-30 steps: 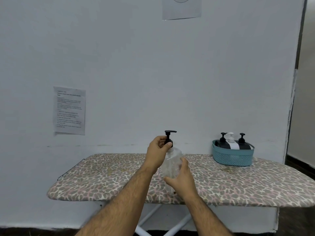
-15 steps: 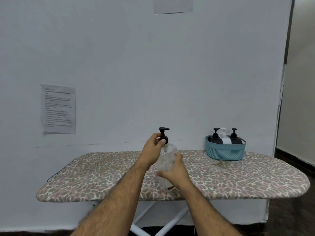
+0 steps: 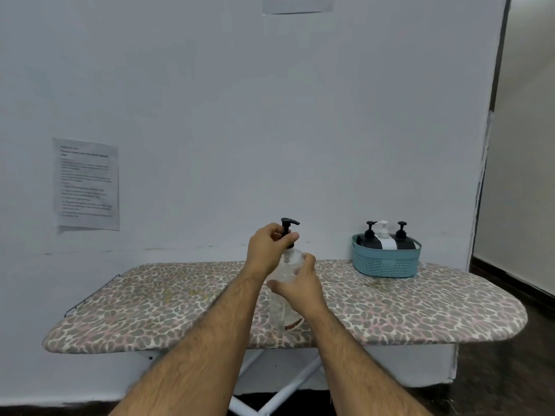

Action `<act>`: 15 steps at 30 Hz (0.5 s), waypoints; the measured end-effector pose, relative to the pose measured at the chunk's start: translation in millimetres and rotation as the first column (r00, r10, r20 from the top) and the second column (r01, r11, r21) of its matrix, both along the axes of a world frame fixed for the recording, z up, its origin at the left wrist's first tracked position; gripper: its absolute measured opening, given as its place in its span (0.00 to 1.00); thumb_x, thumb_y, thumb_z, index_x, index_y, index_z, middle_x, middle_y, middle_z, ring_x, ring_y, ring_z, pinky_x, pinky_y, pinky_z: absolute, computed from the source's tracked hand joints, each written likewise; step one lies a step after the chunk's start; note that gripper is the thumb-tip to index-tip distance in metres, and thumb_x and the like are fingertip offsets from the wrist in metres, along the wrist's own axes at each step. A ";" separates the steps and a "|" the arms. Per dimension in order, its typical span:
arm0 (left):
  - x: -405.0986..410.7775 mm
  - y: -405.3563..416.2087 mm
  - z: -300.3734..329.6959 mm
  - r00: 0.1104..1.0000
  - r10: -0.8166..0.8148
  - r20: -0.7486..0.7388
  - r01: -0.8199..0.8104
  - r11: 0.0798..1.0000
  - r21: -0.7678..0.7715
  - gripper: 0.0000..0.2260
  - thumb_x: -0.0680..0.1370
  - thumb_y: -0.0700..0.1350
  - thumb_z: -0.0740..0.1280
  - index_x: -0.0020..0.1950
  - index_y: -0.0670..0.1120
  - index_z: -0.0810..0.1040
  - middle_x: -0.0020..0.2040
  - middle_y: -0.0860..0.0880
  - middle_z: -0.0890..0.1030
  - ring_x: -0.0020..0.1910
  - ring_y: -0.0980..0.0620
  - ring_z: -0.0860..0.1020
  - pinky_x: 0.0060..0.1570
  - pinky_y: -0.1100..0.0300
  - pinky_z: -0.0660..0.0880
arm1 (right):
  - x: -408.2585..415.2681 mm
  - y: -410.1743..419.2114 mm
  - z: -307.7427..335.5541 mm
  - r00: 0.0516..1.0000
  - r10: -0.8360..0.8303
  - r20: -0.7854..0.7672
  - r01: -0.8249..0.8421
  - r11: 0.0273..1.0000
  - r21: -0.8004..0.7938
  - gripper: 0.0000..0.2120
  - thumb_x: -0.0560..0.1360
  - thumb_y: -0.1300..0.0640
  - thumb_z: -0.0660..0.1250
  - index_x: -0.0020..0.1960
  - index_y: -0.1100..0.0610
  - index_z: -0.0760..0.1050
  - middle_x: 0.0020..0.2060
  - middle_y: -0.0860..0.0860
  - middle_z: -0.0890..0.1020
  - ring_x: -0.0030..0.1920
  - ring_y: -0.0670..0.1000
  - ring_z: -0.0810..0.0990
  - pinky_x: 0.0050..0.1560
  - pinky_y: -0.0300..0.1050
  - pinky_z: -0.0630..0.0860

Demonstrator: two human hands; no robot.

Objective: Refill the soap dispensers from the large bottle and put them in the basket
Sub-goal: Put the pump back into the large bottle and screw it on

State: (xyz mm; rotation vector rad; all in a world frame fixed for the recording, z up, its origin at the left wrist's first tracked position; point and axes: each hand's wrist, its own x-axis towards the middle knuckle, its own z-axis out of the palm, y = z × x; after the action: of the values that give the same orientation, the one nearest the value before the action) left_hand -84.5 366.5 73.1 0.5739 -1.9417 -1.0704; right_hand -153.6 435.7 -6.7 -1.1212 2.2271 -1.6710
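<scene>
Now, in the head view, little has changed over the last second: the left hand (image 3: 265, 246) keeps its fingers (image 3: 292, 236) curled round the black pump (image 3: 289, 232), and the right hand (image 3: 297, 285) keeps the clear bottle (image 3: 285, 273) wrapped in its fingers, low on the body. Thumb and fingertips have shifted a little round the pump collar, which looks like a turn of the cap. Whether that tightens or loosens it I cannot tell. The bottle stays upright in front of the person, over the middle of the tabletop (image 3: 420, 310); its base seems to rest near the front edge, though the right wrist hides part of it.

Judging from that, this bottle is in the capping step, with the move to the basket (image 3: 386, 264) yet to come. The basket stands at the far right of the tabletop, well apart from the hands, and already holds three dispensers (image 3: 383, 240) side by side: two black, one white between them.

As to materials, the bottle is thin clear plastic, rounded at the shoulder, likely slippery if soap has run down it. The pump is hard black plastic with a bent spout. The basket is teal plastic, oval, with a perforated wall. The tabletop is an ironing board under a padded leopard-print cover, soft and slightly uneven. A printed sheet (image 3: 86, 184) hangs on the wall at left.
</scene>
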 end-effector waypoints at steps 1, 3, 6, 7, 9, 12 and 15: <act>-0.5 -0.8 1.6 1.000 -0.017 -0.003 0.017 1.000 0.018 0.09 0.76 0.48 0.73 0.51 0.43 0.82 0.40 0.53 0.83 0.39 0.61 0.79 0.39 0.66 0.71 | -1.6 0.0 0.2 1.000 0.005 0.010 -0.005 1.000 -0.003 0.45 0.65 0.46 0.79 0.70 0.51 0.54 0.60 0.50 0.72 0.55 0.50 0.77 0.49 0.46 0.77; -0.4 -0.7 3.4 0.998 -0.056 -0.001 0.056 0.997 0.046 0.07 0.76 0.46 0.73 0.50 0.43 0.83 0.41 0.51 0.84 0.40 0.59 0.80 0.41 0.64 0.72 | -2.9 1.9 0.1 1.000 0.014 0.019 -0.013 1.000 -0.006 0.44 0.65 0.46 0.79 0.70 0.51 0.54 0.60 0.49 0.72 0.54 0.50 0.76 0.49 0.46 0.77; -0.5 -1.2 2.0 0.997 -0.076 0.013 0.075 0.996 0.046 0.05 0.77 0.44 0.71 0.48 0.43 0.84 0.46 0.44 0.85 0.44 0.52 0.79 0.47 0.59 0.72 | -3.6 2.1 -2.8 0.999 0.024 0.037 -0.024 1.000 -0.001 0.45 0.65 0.46 0.79 0.70 0.49 0.53 0.61 0.50 0.71 0.57 0.51 0.76 0.52 0.48 0.78; -0.5 -1.4 1.6 0.997 -0.075 0.022 0.074 0.996 0.047 0.05 0.77 0.43 0.70 0.48 0.43 0.83 0.47 0.43 0.85 0.45 0.52 0.78 0.48 0.59 0.72 | -3.0 1.9 -3.4 0.999 0.025 0.042 -0.025 1.000 0.002 0.45 0.65 0.45 0.78 0.70 0.49 0.53 0.62 0.51 0.71 0.57 0.52 0.76 0.53 0.49 0.78; -0.8 -4.1 1.3 0.997 -0.070 0.040 0.069 0.997 0.042 0.06 0.78 0.43 0.70 0.51 0.42 0.83 0.50 0.43 0.85 0.48 0.52 0.78 0.49 0.58 0.72 | -3.8 1.5 -3.1 0.999 0.019 0.048 -0.019 1.000 0.005 0.44 0.65 0.45 0.78 0.70 0.49 0.53 0.62 0.51 0.72 0.57 0.52 0.76 0.54 0.51 0.79; 0.8 -7.2 1.3 0.996 -0.087 0.030 0.086 0.995 0.044 0.13 0.78 0.43 0.70 0.62 0.42 0.80 0.57 0.46 0.83 0.56 0.52 0.79 0.55 0.58 0.70 | -4.9 1.9 -2.3 0.999 0.018 0.050 -0.018 1.000 0.005 0.45 0.65 0.45 0.78 0.71 0.50 0.52 0.62 0.52 0.72 0.57 0.53 0.76 0.55 0.52 0.78; 1.2 -7.5 -1.2 0.994 -0.103 0.046 0.100 0.993 0.066 0.12 0.80 0.42 0.66 0.64 0.44 0.77 0.59 0.48 0.82 0.59 0.52 0.78 0.56 0.59 0.69 | -6.4 2.6 -3.4 0.999 0.011 0.050 -0.012 1.000 0.014 0.46 0.66 0.45 0.77 0.72 0.50 0.51 0.63 0.52 0.71 0.58 0.53 0.75 0.56 0.53 0.78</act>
State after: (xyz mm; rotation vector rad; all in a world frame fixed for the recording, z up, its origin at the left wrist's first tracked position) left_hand -83.3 359.0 71.9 0.5458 -2.0038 -1.1954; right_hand -160.0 438.4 -10.0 -1.0747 2.1952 -1.6572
